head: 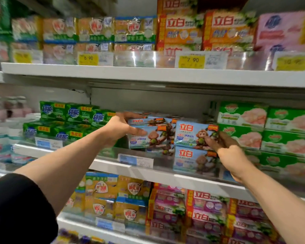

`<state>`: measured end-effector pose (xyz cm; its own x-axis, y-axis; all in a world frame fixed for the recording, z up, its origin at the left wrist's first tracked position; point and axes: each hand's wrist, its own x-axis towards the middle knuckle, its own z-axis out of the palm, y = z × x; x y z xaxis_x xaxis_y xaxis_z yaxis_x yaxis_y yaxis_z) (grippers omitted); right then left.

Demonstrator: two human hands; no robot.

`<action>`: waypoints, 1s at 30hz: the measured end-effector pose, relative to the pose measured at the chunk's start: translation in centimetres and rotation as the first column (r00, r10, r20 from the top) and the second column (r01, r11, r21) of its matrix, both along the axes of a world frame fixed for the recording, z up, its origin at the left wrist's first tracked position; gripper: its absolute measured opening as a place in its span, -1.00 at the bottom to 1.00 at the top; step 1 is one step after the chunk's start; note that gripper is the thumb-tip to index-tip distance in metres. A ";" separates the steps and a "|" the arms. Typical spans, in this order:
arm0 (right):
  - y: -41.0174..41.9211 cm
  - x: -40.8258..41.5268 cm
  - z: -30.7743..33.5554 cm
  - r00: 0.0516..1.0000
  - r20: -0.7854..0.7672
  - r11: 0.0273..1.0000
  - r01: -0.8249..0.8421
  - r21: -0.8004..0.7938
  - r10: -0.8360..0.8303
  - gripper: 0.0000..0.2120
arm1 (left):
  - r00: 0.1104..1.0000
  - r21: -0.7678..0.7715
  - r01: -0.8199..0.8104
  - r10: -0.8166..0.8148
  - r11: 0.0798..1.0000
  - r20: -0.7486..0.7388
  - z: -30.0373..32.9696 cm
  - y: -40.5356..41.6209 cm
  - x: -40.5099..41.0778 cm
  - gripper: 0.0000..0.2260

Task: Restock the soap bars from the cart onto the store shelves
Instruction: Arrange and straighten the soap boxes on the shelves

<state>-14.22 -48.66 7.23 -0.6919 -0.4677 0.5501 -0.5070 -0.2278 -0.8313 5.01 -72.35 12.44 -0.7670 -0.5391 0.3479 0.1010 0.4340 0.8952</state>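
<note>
Light-blue soap packs with a cartoon monkey stand in the middle of the white middle shelf (165, 173). My left hand (121, 127) grips the left monkey soap pack (148, 138), thumb on its front and fingers over its top. My right hand (225, 147) holds the right monkey soap pack (192, 135) by its lower right corner; this pack rests on another one (194, 161) of the same kind. The cart is out of view.
Green soap boxes (69, 120) are stacked to the left, green-and-pink packs (271, 129) to the right. Orange and yellow packs fill the top shelf (148, 73); pink and yellow packs (201, 213) fill the lower shelf. Open room shows above the monkey packs.
</note>
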 end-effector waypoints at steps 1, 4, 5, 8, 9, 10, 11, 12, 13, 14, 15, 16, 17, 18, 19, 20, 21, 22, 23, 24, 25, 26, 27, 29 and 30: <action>0.0 0.0 0.0 1.000 -0.011 1.000 -0.003 0.006 0.003 -0.87 | 0.999 0.042 0.043 -0.044 0.998 0.012 0.0 0.1 -0.5 -0.50; 0.0 -0.1 0.0 1.000 -0.007 1.000 0.001 0.008 -0.001 -0.87 | 0.970 0.050 0.203 -0.208 0.978 0.129 0.3 0.3 -1.9 -0.56; 0.0 -0.1 0.0 1.000 -0.006 1.000 0.009 0.013 -0.009 -0.88 | 0.955 0.030 0.244 -0.245 0.969 0.165 0.4 0.2 -2.1 -0.56; 0.1 -0.4 -0.2 0.998 -0.019 0.997 0.057 0.044 -0.057 -0.89 | 0.941 -0.043 0.269 -0.252 0.962 0.226 -0.1 -0.2 -2.5 -0.54; 0.0 -0.4 -0.3 0.996 -0.028 0.994 0.089 0.059 -0.088 -0.89 | 0.943 -0.111 0.255 -0.222 0.960 0.249 -0.4 -0.2 -2.5 -0.53; 0.0 -0.5 -0.4 0.991 -0.038 0.988 0.131 0.078 -0.129 -0.91 | 0.945 -0.198 0.241 -0.183 0.950 0.270 -0.9 -0.1 -2.6 -0.52; 0.1 -0.4 -0.5 0.984 -0.053 0.981 0.172 0.092 -0.167 -0.94 | 0.948 -0.279 0.228 -0.148 0.933 0.281 -1.3 0.0 -2.8 -0.52; 0.2 -0.4 -0.6 0.976 -0.073 0.972 0.213 0.103 -0.207 -0.96 | 0.954 -0.342 0.206 -0.110 0.917 0.279 -1.8 0.1 -2.9 -0.53; 0.3 -0.1 -0.5 0.967 -0.097 0.963 0.245 0.111 -0.235 -0.95 | 0.961 -0.388 0.174 -0.069 0.905 0.269 -2.1 0.2 -3.0 -0.54; 0.3 0.0 -0.5 0.960 -0.115 0.956 0.267 0.121 -0.254 -0.93 | 0.967 -0.424 0.139 -0.030 0.895 0.253 -2.3 0.2 -3.0 -0.56; 0.5 0.3 -0.3 0.954 -0.131 0.949 0.285 0.132 -0.269 -0.92 | 0.970 -0.451 0.109 0.004 0.886 0.242 -2.5 0.2 -2.8 -0.56; 0.5 0.7 -0.2 0.948 -0.144 0.941 0.304 0.148 -0.284 -0.90 | 0.970 -0.469 0.082 0.038 0.879 0.240 -2.6 0.2 -2.6 -0.56; 0.7 1.1 0.2 0.943 -0.155 0.932 0.320 0.172 -0.295 -0.86 | 0.968 -0.480 0.056 0.070 0.876 0.240 -2.6 0.4 -2.3 -0.56; 0.8 1.4 0.4 0.934 -0.172 0.917 0.344 0.204 -0.312 -0.82 | 0.967 -0.488 0.024 0.103 0.873 0.233 -2.7 0.7 -2.0 -0.55; 1.0 1.9 0.7 0.924 -0.204 0.898 0.367 0.241 -0.323 -0.82 | 0.969 -0.496 -0.013 0.133 0.868 0.207 -2.8 1.4 -1.8 -0.55; 1.4 2.2 0.8 0.911 -0.245 0.877 0.393 0.276 -0.331 -0.84 | 0.974 -0.502 -0.064 0.164 0.862 0.157 -3.1 2.4 -1.6 -0.54; 1.9 2.7 0.9 0.901 -0.277 0.862 0.411 0.295 -0.335 -0.87 | 0.979 -0.501 -0.124 0.188 0.857 0.080 -3.4 3.5 -1.5 -0.55; 2.6 3.2 0.8 0.896 -0.283 0.858 0.421 0.295 -0.342 -0.88 | 0.980 -0.484 -0.184 0.200 0.856 -0.019 -3.9 5.0 -1.4 -0.58; 3.6 3.8 0.7 0.891 -0.289 0.857 0.429 0.284 -0.350 -0.87 | 0.972 -0.451 -0.236 0.199 0.861 -0.128 -4.4 6.6 -1.4 -0.64; 4.7 4.1 0.5 0.880 -0.300 0.854 0.448 0.266 -0.368 -0.79 | 0.954 -0.418 -0.275 0.191 0.866 -0.232 -4.9 8.4 -1.5 -0.73; 6.0 4.3 0.3 0.870 -0.308 0.850 0.464 0.250 -0.385 -0.75 | 0.932 -0.393 -0.297 0.174 0.870 -0.319 -5.3 10.2 -1.7 -0.81; 7.5 4.3 0.2 0.870 -0.286 0.853 0.468 0.229 -0.401 -0.77 | 0.912 -0.376 -0.299 0.148 0.877 -0.382 -5.7 12.2 -2.0 -0.87; 9.3 4.5 0.1 0.886 -0.229 0.870 0.449 0.202 -0.404 -0.85 | 0.901 -0.372 -0.274 0.102 0.887 -0.422 -6.0 14.2 -2.5 -0.88; 13.6 4.4 -0.2 0.902 -0.103 0.887 0.430 0.166 -0.419 -0.88 | 0.899 -0.419 -0.180 -0.025 0.890 -0.438 -6.5 18.5 -3.7 -0.91; 16.2 4.4 -0.4 0.894 -0.085 0.877 0.448 0.175 -0.440 -0.89 | 0.904 -0.453 -0.118 -0.093 0.884 -0.417 -6.8 20.8 -4.5 -0.92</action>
